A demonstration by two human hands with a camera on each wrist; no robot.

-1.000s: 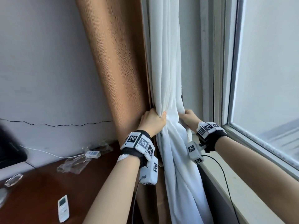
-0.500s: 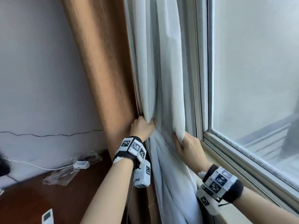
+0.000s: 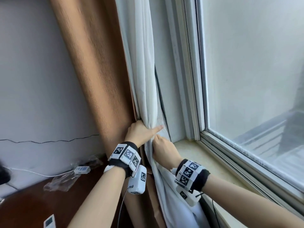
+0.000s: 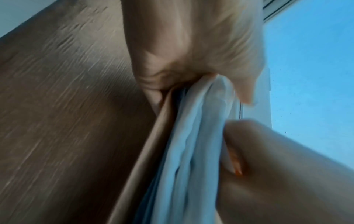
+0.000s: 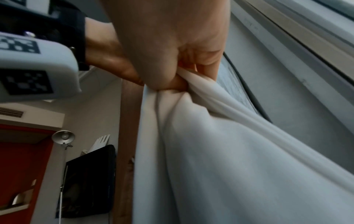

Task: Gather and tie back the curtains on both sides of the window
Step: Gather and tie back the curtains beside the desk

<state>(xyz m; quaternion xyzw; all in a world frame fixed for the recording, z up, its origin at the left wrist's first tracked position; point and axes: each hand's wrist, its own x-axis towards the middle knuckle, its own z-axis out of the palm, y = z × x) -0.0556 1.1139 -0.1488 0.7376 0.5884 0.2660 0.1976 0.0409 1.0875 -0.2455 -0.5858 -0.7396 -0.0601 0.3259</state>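
A white sheer curtain point(image 3: 139, 79) hangs bunched at the window's left edge, with a brown heavy curtain point(image 3: 92, 71) beside it on the left. My left hand point(image 3: 141, 131) grips the gathered sheer at sill height, thumb stretched across the folds. Just below it my right hand point(image 3: 162, 150) grips the same bunch, fingers curled into the cloth. In the left wrist view the sheer point(image 4: 193, 144) runs between both hands along the brown curtain point(image 4: 67, 121). In the right wrist view my right hand's fingers point(image 5: 199, 60) pinch the white folds point(image 5: 229, 151). No tie-back shows.
A window pane point(image 3: 255, 71) and its pale sill point(image 3: 197, 153) lie on the right. A dark wooden desk point(image 3: 24, 203) at lower left carries a white remote point(image 3: 49, 225), a plastic wrapper point(image 3: 59, 181) and a white cable.
The right hand has moved left from the sheer's outer edge to just under the left hand, closing on the bunch. The sheer is pulled into a tighter bundle.
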